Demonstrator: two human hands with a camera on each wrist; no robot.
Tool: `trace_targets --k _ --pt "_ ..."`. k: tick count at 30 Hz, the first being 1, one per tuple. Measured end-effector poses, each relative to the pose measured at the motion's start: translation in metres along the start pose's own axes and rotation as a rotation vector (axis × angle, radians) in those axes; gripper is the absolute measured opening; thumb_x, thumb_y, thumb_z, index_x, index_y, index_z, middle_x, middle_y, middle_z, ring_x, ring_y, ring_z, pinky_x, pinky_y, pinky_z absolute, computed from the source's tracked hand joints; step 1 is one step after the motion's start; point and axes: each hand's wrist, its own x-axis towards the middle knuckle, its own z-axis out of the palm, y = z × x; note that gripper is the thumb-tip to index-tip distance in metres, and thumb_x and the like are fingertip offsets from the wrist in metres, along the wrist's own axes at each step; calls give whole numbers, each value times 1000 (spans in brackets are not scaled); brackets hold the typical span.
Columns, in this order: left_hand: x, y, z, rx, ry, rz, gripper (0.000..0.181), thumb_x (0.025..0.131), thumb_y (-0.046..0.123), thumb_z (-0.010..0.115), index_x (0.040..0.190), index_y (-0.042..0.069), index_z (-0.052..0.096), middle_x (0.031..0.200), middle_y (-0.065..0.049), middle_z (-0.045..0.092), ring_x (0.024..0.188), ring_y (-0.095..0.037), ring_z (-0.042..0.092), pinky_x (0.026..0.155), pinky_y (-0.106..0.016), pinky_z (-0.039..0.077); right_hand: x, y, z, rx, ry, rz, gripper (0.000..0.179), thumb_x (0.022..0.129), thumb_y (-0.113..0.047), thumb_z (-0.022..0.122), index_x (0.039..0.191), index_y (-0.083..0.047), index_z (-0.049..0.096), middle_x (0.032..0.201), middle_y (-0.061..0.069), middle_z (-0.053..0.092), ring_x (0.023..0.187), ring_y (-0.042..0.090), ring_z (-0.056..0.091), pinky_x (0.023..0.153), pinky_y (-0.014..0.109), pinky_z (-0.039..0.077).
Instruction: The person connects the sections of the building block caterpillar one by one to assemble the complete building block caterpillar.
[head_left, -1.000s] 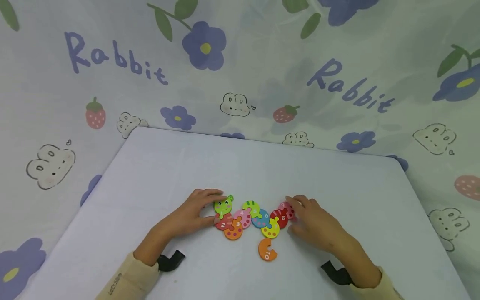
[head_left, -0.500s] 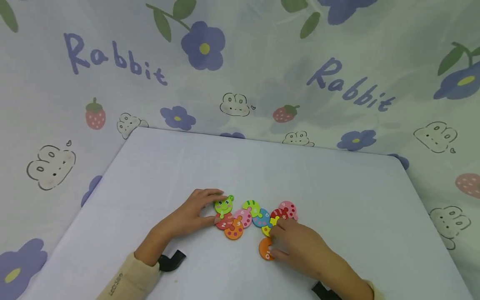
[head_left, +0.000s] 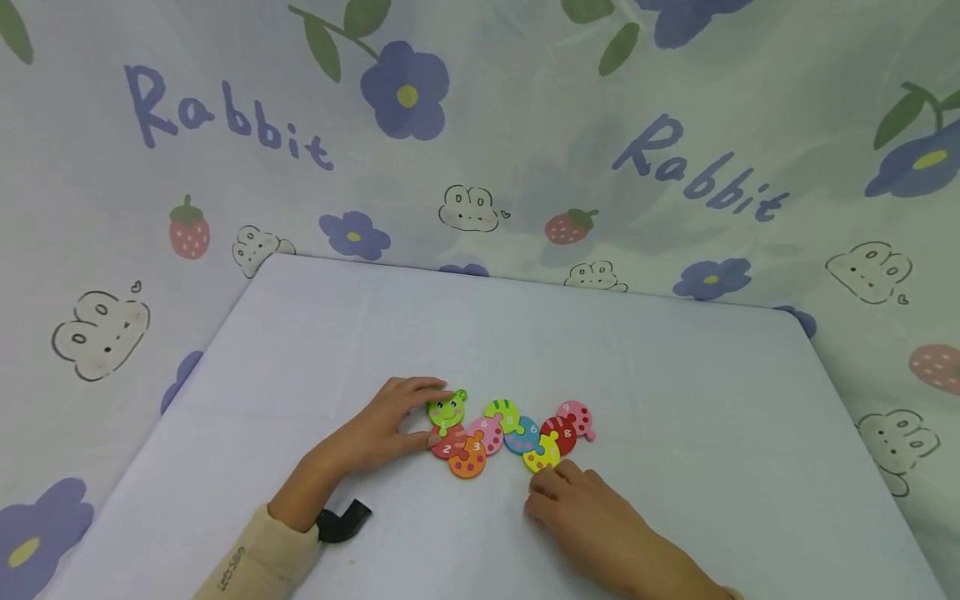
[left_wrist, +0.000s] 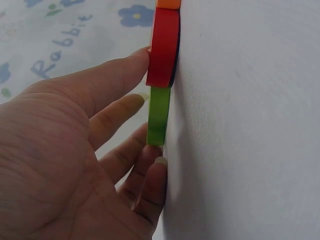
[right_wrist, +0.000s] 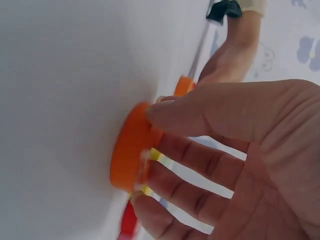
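Note:
A wavy row of numbered caterpillar puzzle pieces lies joined on the white table. My left hand (head_left: pixel 382 425) holds its left end, the thumb at the red piece 2 (left_wrist: pixel 164 47) and the other fingers around the smiling green head piece (head_left: pixel 447 411). Below the yellow piece 7 (head_left: pixel 542 454), my right hand (head_left: pixel 588 521) grips the orange piece 10 (right_wrist: pixel 130 150) between thumb and fingers. The head view hides that piece behind the hand; the right wrist view shows it blurred. At the row's right end, the pink piece 9 (head_left: pixel 574 417) has its small tab sticking out.
The white table (head_left: pixel 375 325) backs onto a curtain (head_left: pixel 517 125) printed with rabbits, flowers and strawberries. A black strap end (head_left: pixel 345 521) juts out beside the left sleeve (head_left: pixel 262 550).
My right hand has moved left and toward me from piece 9 to the loose orange piece 10 and taken hold of it. My left hand has stayed put.

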Motion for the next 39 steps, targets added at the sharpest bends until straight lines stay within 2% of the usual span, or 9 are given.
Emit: trace_targets --k 2,5,9,14,21,25,32,35,39 --pt "0 0 0 -1 -1 5 60 95 24 79 151 22 58 160 1 44 144 -28 35 113 -55 41 -7 5 2 9 10 21 28 85 -23 89 109 -23 75 116 -7 63 112 19 54 90 41 55" --pt "1 0 0 -2 -2 7 60 95 24 79 151 22 58 160 1 44 144 -28 35 113 -55 41 -15 12 5 34 49 88 30 83 -27 90 106 -23 71 115 -7 62 113 18 54 90 40 53" --pt "0 0 0 -6 -4 2 60 94 23 79 150 22 58 160 0 44 145 -29 34 113 -56 41 -23 22 9 30 129 172 40 78 -33 94 105 -24 67 115 -7 62 112 17 53 87 40 53" --pt "-1 0 -1 -11 -4 -3 60 94 24 79 150 21 58 160 -1 44 145 -29 35 113 -56 41 -28 32 15 -6 233 232 41 75 -38 95 100 -23 66 113 -8 60 108 15 53 85 37 54" --pt "0 -1 0 -9 1 -1 60 94 25 79 150 22 58 160 1 44 143 -27 36 112 -55 42 -30 39 10 23 193 367 36 76 -26 95 102 -22 72 111 -5 61 102 17 55 86 34 58" --pt "0 -1 1 -6 -2 1 60 94 25 79 151 22 58 160 1 43 143 -27 36 112 -54 42 -34 47 9 52 212 388 35 76 -17 94 103 -23 74 115 -3 62 105 20 57 86 37 60" --pt "0 -2 1 -2 0 3 60 94 24 79 151 22 58 161 1 43 144 -28 35 112 -55 42 -32 55 11 70 243 413 33 74 -31 96 98 -26 74 109 -3 63 101 18 56 79 31 61" --pt "1 -2 1 -3 0 3 60 95 24 79 151 22 58 161 1 43 144 -28 35 112 -55 42 -30 57 9 87 248 437 33 74 -29 97 96 -24 73 106 -2 63 97 18 56 76 30 61" --pt "1 -2 1 -3 -1 0 60 95 24 79 151 22 58 160 1 44 144 -28 35 112 -55 43 -27 61 7 109 255 459 41 74 -26 97 103 -19 69 106 0 63 92 15 57 77 32 61"
